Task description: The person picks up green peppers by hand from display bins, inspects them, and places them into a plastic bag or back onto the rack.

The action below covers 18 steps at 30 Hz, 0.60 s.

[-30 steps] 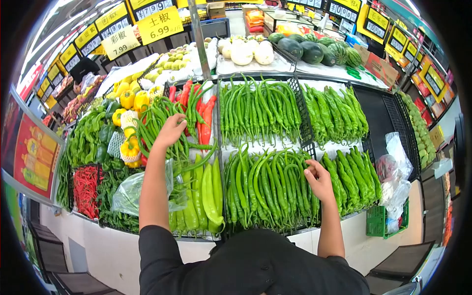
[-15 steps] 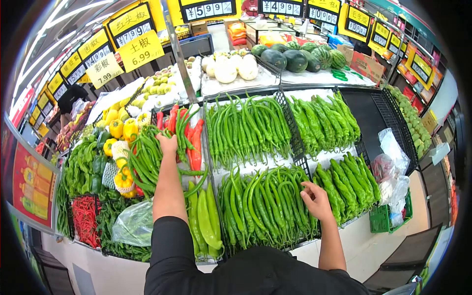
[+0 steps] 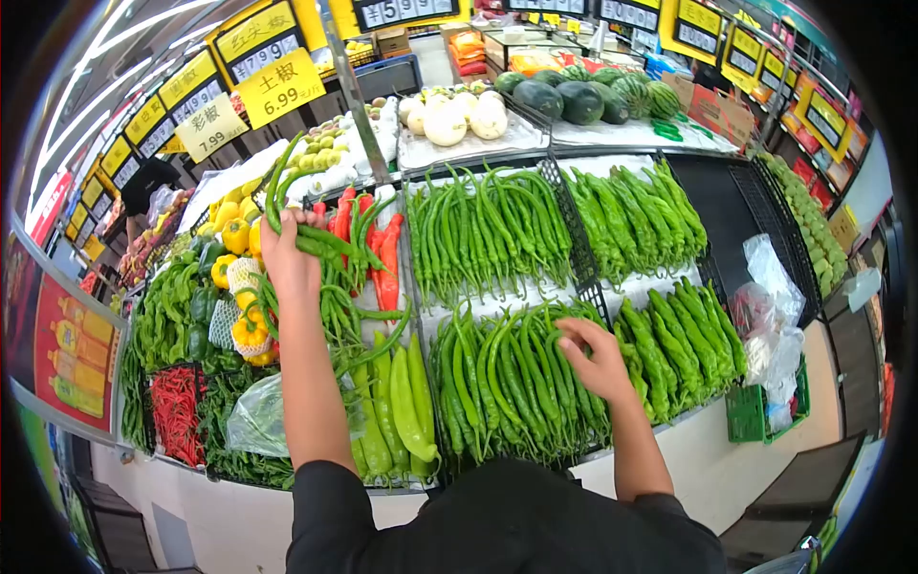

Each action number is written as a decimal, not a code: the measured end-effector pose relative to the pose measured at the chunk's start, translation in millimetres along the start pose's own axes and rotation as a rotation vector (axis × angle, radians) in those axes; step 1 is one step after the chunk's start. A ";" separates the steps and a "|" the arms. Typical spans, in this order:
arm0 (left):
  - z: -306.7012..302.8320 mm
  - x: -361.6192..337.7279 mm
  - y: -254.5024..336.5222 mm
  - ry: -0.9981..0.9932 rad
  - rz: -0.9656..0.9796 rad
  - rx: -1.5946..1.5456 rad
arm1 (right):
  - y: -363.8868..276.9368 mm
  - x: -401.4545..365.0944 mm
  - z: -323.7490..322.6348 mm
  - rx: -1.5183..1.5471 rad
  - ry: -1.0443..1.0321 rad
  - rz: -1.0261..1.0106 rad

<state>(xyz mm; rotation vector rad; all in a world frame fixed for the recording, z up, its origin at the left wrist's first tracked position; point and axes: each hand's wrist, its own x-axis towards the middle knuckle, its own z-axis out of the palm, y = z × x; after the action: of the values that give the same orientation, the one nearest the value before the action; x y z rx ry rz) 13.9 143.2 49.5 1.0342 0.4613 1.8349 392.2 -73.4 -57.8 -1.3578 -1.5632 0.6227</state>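
Note:
My left hand (image 3: 292,253) is closed round a few long green peppers (image 3: 277,191), raised over the left side of the stand. Their stems and tips stick out above and to the right of the fist. Red peppers (image 3: 385,258) lie just right of it, yellow peppers (image 3: 234,234) to its left. Over the lower middle rows of long green peppers (image 3: 497,383) hovers my right hand (image 3: 595,359), fingers apart and holding nothing. Light green peppers (image 3: 411,402) lie in the tray between my arms.
A clear plastic bag (image 3: 260,421) rests on the lower left greens. Red chillies (image 3: 175,416) fill a box beside it. Watermelons (image 3: 579,100) and white melons (image 3: 445,122) are at the back. A green basket (image 3: 746,416) hangs at the right. Price signs (image 3: 279,88) stand above.
My left hand has moved left and up, lifting green peppers off the pile. My right hand has shifted slightly up and left. The view has moved a little.

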 end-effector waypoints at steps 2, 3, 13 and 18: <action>26.7 -40.2 8.5 -0.037 -0.026 -0.018 | -11.1 6.0 16.3 0.111 -0.004 -0.082; 36.5 -63.4 7.5 -0.054 -0.049 -0.029 | -13.1 8.7 26.2 0.075 -0.009 -0.163; 68.9 -205.1 -21.8 -0.069 -0.402 -0.228 | -43.4 -20.4 79.5 0.003 -0.291 -0.244; 54.2 -214.5 -28.9 -0.023 -0.411 -0.183 | -39.2 -24.2 83.7 0.136 -0.364 -0.088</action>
<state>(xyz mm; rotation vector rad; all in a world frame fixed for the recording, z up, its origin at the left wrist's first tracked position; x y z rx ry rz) 115.7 -35.6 -36.9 0.7693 0.4457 1.4662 298.7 -89.9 -68.2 -1.1094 -1.8203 0.9435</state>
